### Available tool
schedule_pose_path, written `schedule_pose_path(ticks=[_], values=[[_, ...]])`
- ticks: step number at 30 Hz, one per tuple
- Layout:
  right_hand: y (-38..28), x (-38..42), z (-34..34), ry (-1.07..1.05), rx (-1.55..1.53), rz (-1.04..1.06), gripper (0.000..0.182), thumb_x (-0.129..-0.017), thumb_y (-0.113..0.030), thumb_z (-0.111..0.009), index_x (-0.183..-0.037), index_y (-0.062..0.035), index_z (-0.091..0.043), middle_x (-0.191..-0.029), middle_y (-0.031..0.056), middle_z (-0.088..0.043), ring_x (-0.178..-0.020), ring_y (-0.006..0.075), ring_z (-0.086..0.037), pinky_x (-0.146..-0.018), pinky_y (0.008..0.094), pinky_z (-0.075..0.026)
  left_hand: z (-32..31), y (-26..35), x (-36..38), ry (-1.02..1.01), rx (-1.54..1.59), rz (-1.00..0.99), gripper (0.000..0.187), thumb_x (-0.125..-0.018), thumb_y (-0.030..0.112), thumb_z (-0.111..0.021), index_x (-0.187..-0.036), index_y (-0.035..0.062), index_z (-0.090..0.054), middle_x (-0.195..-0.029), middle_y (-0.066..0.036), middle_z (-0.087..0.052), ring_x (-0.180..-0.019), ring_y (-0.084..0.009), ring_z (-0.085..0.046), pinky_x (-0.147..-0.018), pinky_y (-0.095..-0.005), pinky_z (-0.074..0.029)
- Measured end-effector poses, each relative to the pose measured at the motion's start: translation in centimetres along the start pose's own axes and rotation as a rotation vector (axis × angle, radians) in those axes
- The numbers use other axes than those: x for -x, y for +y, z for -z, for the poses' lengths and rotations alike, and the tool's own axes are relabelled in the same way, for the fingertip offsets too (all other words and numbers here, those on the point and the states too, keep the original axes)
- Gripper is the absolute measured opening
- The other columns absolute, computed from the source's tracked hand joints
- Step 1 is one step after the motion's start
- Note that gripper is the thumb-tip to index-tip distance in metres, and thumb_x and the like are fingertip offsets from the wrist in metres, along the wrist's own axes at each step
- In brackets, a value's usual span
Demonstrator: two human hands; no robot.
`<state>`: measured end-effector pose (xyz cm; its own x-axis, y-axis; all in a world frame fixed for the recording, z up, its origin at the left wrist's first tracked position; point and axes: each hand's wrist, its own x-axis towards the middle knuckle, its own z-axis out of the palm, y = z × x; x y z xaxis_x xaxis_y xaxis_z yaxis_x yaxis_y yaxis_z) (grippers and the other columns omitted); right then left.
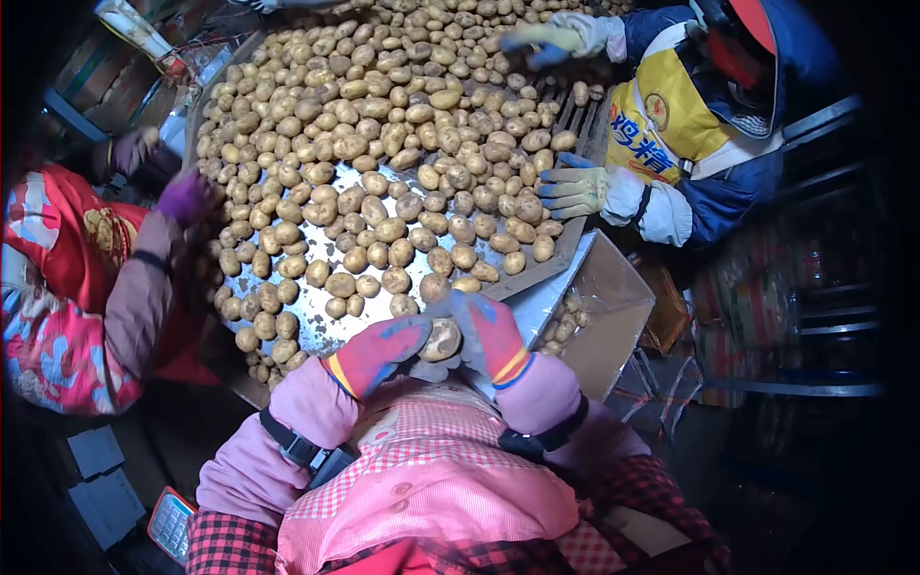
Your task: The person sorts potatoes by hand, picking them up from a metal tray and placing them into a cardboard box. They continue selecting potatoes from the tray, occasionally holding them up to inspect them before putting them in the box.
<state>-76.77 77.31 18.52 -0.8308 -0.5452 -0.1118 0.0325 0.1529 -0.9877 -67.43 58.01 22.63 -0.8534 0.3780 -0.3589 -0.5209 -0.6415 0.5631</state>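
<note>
Both my hands, in red and blue-grey work gloves, meet in front of my pink checked apron at the near edge of the sorting table. Between them is a pale brown potato (441,339). My left hand (385,349) is closed around its left side. From the right, the fingers of my right hand (486,331) curl against the same potato, with the fingertips partly hidden. Just beyond my hands, loose potatoes (395,280) lie on the table's shiny metal surface (321,321).
A large heap of potatoes (383,86) covers the far side. On the right, a plastic-lined cardboard box (613,287) holds some potatoes. One co-worker's gloved hand (573,188) rests at the right edge; another's purple glove (187,198) is at the left. A calculator (172,522) lies lower left.
</note>
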Motion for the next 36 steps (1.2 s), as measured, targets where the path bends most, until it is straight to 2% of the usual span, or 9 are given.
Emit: schedule_pose_path(ticks=[3, 6, 10, 12, 19, 22, 27, 34, 36], values=[[-0.6, 1.5, 3.9, -0.104, 0.603, -0.365, 0.043, -0.087, -0.035, -0.064, -0.118, -0.0059, -0.062, -0.103, 0.0182, -0.068, -0.1, 0.0344, -0.065, -0.089, 0.039, -0.049, 0.3, 0.9, -1.2, -0.009, 0.081, -0.295, 0.066, -0.095, 0.032, -0.061, -0.146, 0.0027, -0.031, -0.134, -0.011, -0.052, -0.12, -0.0225, -0.053, -0.103, -0.0363, -0.044], [-0.8, 2.6, 6.3, -0.398, 1.01, -0.16, 0.045, -0.083, -0.031, -0.069, -0.121, -0.0068, -0.061, -0.116, 0.0172, -0.061, -0.104, 0.03, -0.061, -0.086, 0.0368, -0.05, 1.0, 2.4, -0.7, 0.24, 0.139, -0.331, 0.071, -0.096, 0.035, -0.057, -0.151, 0.0123, -0.018, -0.143, -0.012, -0.04, -0.133, -0.0266, -0.042, -0.111, -0.0433, -0.032], [-3.1, -4.7, 10.7, -0.03, 0.749, -0.171, 0.069, -0.081, -0.039, -0.069, -0.141, -0.0176, -0.043, -0.137, 0.0192, -0.049, -0.118, 0.0388, -0.054, -0.098, 0.0448, -0.046, 2.8, 1.4, 0.1, 0.284, -0.402, -0.489, 0.071, -0.096, 0.038, -0.056, -0.151, 0.0114, -0.02, -0.148, -0.012, -0.035, -0.136, -0.0277, -0.038, -0.113, -0.0425, -0.031], [-1.2, -9.0, 12.7, 0.207, 1.1, 0.019, 0.07, -0.08, -0.038, -0.069, -0.143, -0.0208, -0.042, -0.135, 0.0198, -0.05, -0.118, 0.0364, -0.055, -0.097, 0.043, -0.047, 2.8, 0.9, 0.6, 0.301, 0.18, -0.371, 0.068, -0.096, 0.036, -0.057, -0.15, 0.0115, -0.023, -0.148, -0.014, -0.034, -0.135, -0.0289, -0.04, -0.111, -0.0436, -0.035], [-2.0, -17.6, 12.9, -0.046, 1.404, -0.403, 0.064, -0.084, -0.034, -0.067, -0.141, -0.0144, -0.045, -0.137, 0.0168, -0.05, -0.123, 0.0312, -0.052, -0.1, 0.0402, -0.044, 4.7, -1.4, 3.3, 0.325, 0.152, -0.34, 0.064, -0.098, 0.038, -0.052, -0.149, 0.0098, -0.025, -0.147, -0.015, -0.037, -0.133, -0.0339, -0.041, -0.113, -0.0485, -0.032], [-1.4, -14.3, 12.7, -0.088, -0.019, -0.267, 0.055, -0.095, -0.029, -0.059, -0.139, -0.0016, -0.042, -0.126, 0.0082, -0.056, -0.11, 0.0168, -0.057, -0.091, 0.0278, -0.048, 4.8, -1.6, 4.4, 0.392, 0.05, -0.354, 0.063, -0.099, 0.027, -0.052, -0.148, 0.0024, -0.022, -0.143, -0.018, -0.04, -0.132, -0.0333, -0.043, -0.112, -0.0434, -0.034], [-3.2, -10.3, 8.0, -0.182, -0.378, -0.117, 0.057, -0.093, -0.032, -0.063, -0.139, -0.0033, -0.044, -0.126, 0.0075, -0.056, -0.106, 0.0162, -0.059, -0.088, 0.0294, -0.051, 3.9, -1.1, 4.1, 0.362, 0.281, -0.314, 0.07, -0.096, 0.024, -0.059, -0.149, 0.0014, -0.02, -0.137, -0.02, -0.044, -0.128, -0.028, -0.047, -0.109, -0.0384, -0.037], [-7.8, -5.6, -0.1, -0.451, -0.337, -0.124, 0.072, -0.079, -0.008, -0.077, -0.14, 0.0004, -0.04, -0.132, 0.009, -0.052, -0.117, 0.0178, -0.055, -0.097, 0.0318, -0.048, -0.7, 2.5, 1.2, 0.417, -0.609, -0.372, 0.084, -0.084, 0.014, -0.073, -0.151, 0.0054, -0.023, -0.125, -0.014, -0.056, -0.109, -0.0213, -0.06, -0.096, -0.0342, -0.047], [-8.0, -4.9, -1.1, -0.477, -0.328, -0.038, 0.074, -0.078, -0.008, -0.077, -0.141, 0.0002, -0.04, -0.134, 0.0094, -0.051, -0.12, 0.0182, -0.053, -0.099, 0.0328, -0.047, -0.9, 2.9, 1.0, 0.534, -1.311, -0.735, 0.082, -0.077, 0.017, -0.076, -0.147, 0.0037, -0.034, -0.12, -0.017, -0.06, -0.104, -0.0286, -0.063, -0.092, -0.0379, -0.048]])
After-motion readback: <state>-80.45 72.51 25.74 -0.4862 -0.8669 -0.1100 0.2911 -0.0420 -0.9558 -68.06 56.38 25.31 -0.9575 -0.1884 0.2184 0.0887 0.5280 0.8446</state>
